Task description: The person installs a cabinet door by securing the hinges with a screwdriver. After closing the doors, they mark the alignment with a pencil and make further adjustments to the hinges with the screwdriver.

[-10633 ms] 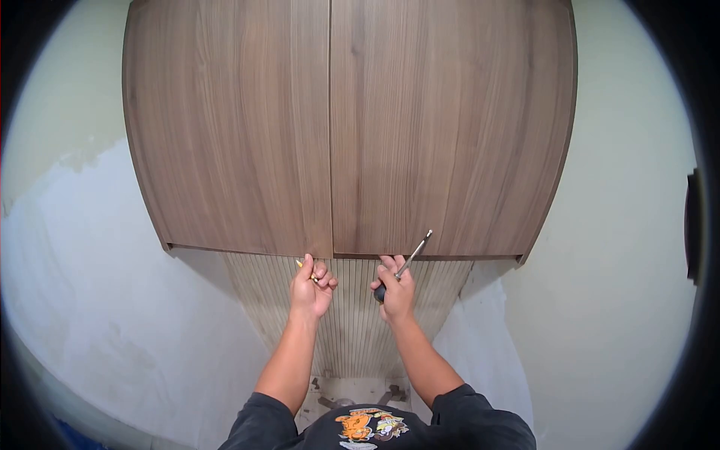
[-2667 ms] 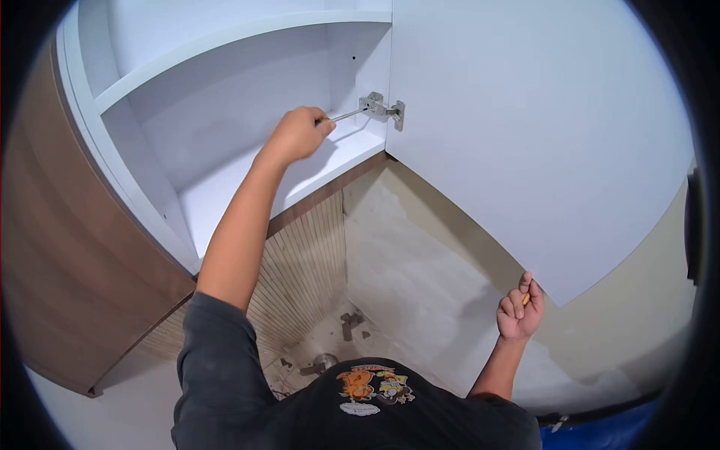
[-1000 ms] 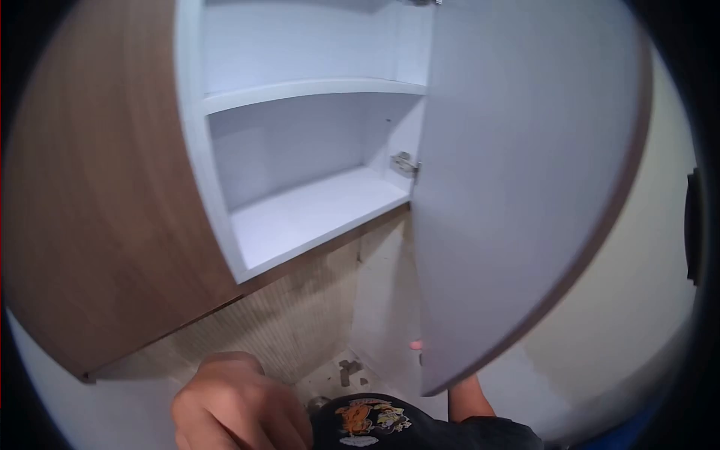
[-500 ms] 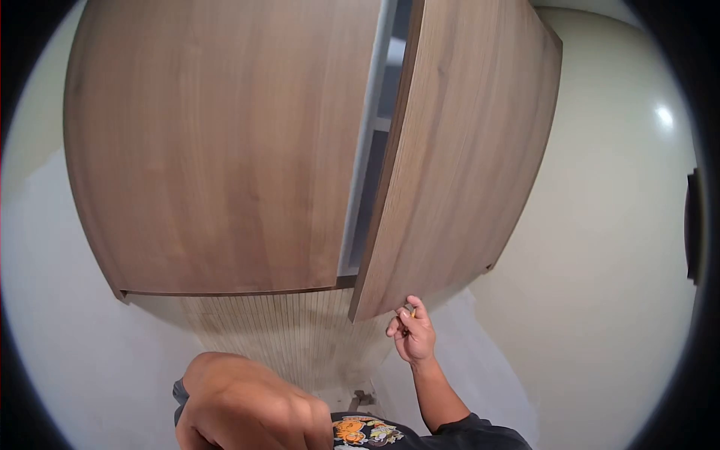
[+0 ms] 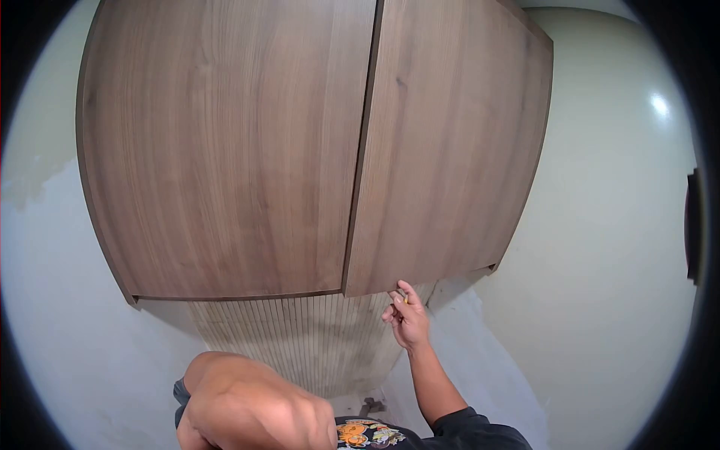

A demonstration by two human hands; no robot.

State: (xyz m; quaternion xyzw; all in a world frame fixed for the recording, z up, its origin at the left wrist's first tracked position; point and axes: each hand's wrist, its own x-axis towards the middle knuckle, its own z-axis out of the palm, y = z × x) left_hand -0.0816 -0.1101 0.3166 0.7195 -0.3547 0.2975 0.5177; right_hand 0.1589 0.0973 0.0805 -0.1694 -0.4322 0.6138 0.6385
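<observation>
Right cabinet door (image 5: 442,150) sits shut; right hand (image 5: 406,319) fingertips touch its lower edge, grip half-curled.

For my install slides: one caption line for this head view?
Right hand at the bottom edge of the right cabinet door, shut beside the left door; left hand low, near the camera.

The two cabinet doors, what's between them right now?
Only a thin dark seam separates the left door from the right door in the head view.

dark short sleeves (image 5: 465,433), cartoon-print shirt (image 5: 369,433)
</observation>
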